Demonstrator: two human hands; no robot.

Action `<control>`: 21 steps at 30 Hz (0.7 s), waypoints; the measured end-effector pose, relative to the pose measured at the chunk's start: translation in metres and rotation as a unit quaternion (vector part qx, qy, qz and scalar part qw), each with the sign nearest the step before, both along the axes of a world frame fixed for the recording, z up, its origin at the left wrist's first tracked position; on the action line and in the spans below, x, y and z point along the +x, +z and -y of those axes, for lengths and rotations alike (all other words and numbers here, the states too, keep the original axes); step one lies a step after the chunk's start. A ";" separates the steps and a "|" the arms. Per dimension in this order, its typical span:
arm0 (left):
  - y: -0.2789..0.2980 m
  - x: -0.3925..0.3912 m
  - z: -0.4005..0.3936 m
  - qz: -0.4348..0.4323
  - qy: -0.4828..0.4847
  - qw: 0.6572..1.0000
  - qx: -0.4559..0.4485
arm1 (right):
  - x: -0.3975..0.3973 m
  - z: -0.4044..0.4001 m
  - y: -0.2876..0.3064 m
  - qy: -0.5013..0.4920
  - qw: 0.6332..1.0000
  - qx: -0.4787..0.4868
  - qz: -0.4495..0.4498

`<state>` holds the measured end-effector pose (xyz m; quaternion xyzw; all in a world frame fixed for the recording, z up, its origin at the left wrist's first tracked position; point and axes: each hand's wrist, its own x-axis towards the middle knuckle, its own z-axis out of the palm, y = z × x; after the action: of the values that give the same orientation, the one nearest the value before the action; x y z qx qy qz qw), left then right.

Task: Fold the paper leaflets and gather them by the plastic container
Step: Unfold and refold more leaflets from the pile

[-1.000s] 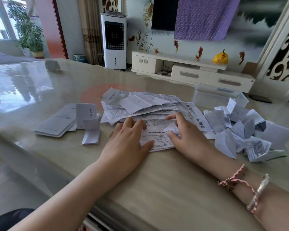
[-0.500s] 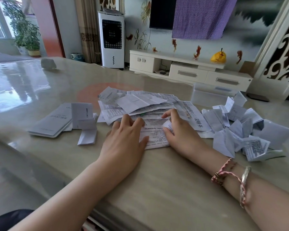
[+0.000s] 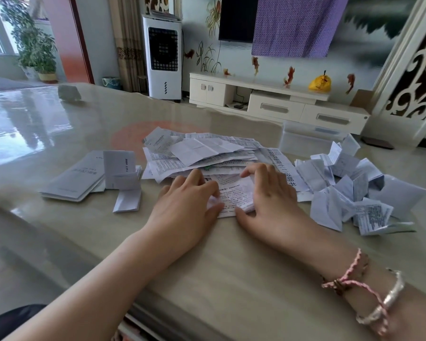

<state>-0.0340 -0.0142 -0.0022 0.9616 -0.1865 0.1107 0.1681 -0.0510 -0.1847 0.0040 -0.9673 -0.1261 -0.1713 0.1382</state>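
Note:
A printed paper leaflet [image 3: 234, 193] lies on the table in front of me, between both hands. My left hand [image 3: 185, 207] pinches its left edge between thumb and fingers, and the paper bunches up there. My right hand [image 3: 271, 198] lies over its right side with fingers curled and the thumb at the near edge. Behind it spreads a loose pile of unfolded leaflets [image 3: 202, 153]. Several folded leaflets [image 3: 349, 190] are heaped at the right, just in front of the translucent plastic container [image 3: 305, 140].
Thin white booklets and small folded papers [image 3: 79, 178] lie at the left. The glossy table [image 3: 231, 279] runs far to the left and back, with a small grey object [image 3: 69, 92] at its far side. A TV cabinet [image 3: 276, 104] stands beyond the table.
Both hands have drawn closer together on the leaflet, and its edges have lifted and bunched between thumbs and fingers. The piles have not moved.

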 end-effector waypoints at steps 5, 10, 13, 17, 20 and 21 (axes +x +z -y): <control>-0.001 0.000 -0.002 -0.006 -0.003 1.000 -0.010 | -0.002 0.019 0.008 -0.040 0.998 -0.006 -0.047; 0.000 -0.004 0.001 0.003 0.015 1.000 -0.020 | -0.002 0.021 0.008 -0.035 0.998 -0.023 -0.055; 0.002 -0.007 0.011 0.010 0.053 0.998 -0.016 | 0.000 0.020 0.008 -0.032 0.998 -0.022 -0.048; 0.004 -0.009 0.018 0.020 0.064 0.998 0.012 | -0.002 0.016 0.010 -0.016 0.998 -0.007 -0.059; 0.004 -0.008 0.011 0.005 0.042 0.999 0.014 | -0.004 0.015 0.010 -0.010 0.997 -0.016 -0.069; 0.004 -0.008 0.008 0.000 0.033 0.999 0.018 | -0.004 0.015 0.010 -0.010 0.997 -0.015 -0.070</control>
<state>-0.0423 -0.0222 0.0016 0.9700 -0.1566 0.1134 0.1473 -0.0554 -0.2001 0.0143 -0.9802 -0.1087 -0.1023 0.1303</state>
